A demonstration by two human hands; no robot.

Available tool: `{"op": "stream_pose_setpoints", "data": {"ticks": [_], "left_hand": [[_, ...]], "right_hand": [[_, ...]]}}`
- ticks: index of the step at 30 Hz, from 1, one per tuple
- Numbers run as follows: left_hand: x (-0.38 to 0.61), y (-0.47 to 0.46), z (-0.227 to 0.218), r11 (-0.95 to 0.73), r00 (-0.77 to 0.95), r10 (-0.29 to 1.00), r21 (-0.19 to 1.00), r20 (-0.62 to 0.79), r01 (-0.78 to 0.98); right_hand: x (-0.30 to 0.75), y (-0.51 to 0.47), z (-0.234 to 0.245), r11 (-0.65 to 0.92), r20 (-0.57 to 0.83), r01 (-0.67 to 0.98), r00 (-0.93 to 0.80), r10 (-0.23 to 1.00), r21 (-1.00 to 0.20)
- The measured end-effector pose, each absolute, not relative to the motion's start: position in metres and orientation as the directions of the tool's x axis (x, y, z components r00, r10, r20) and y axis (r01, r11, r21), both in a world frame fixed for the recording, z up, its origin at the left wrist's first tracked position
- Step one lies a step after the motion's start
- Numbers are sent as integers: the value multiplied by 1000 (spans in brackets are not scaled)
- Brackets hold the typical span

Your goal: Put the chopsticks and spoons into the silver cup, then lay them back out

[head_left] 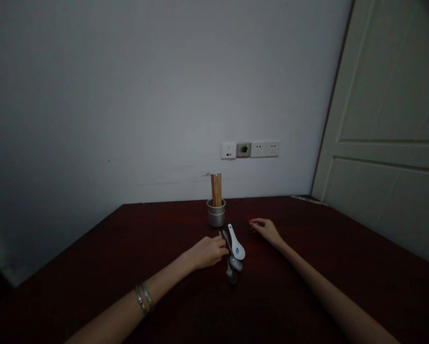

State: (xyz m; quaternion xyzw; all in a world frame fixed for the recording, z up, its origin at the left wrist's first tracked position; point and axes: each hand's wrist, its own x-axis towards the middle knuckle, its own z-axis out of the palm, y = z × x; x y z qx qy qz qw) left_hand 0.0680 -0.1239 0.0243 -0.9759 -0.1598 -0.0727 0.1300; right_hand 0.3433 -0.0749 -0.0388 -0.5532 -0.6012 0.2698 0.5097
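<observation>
My left hand (208,251) rests on the dark red table (128,248), its fingertips touching the handles of two metal spoons (231,265) that lie beside a white ceramic spoon (236,244) with a blue mark. My right hand (265,229) lies flat on the table to the right of the spoons, fingers loosely apart, holding nothing. Behind the spoons stands a small metal holder (216,214) with wooden chopsticks (216,189) upright in it.
A grey wall rises behind the table with a row of sockets (250,149). A pale door (390,124) stands at the right. Bracelets (144,298) circle my left wrist.
</observation>
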Motion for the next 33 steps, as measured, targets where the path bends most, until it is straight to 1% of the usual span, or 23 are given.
{"op": "stream_pose_setpoints", "data": {"ticks": [4,20,26,30,33], "left_hand": [[69,-124,23,-907,948,274,-284,164,311],[65,-119,14,-881,968,154,-416,200,226],[62,-116,15,-867,977,74,-472,199,161],[57,-114,17,-873,970,37,-465,239,148],[53,-112,22,-890,956,52,-421,287,175]], "right_hand": [[340,-79,-34,232,306,383,146,941,-894],[345,-74,-41,251,320,427,99,942,-869],[347,-71,-44,233,307,425,114,945,-875],[347,-70,-45,222,289,414,106,952,-883],[347,-71,-44,217,284,417,104,953,-883]]}}
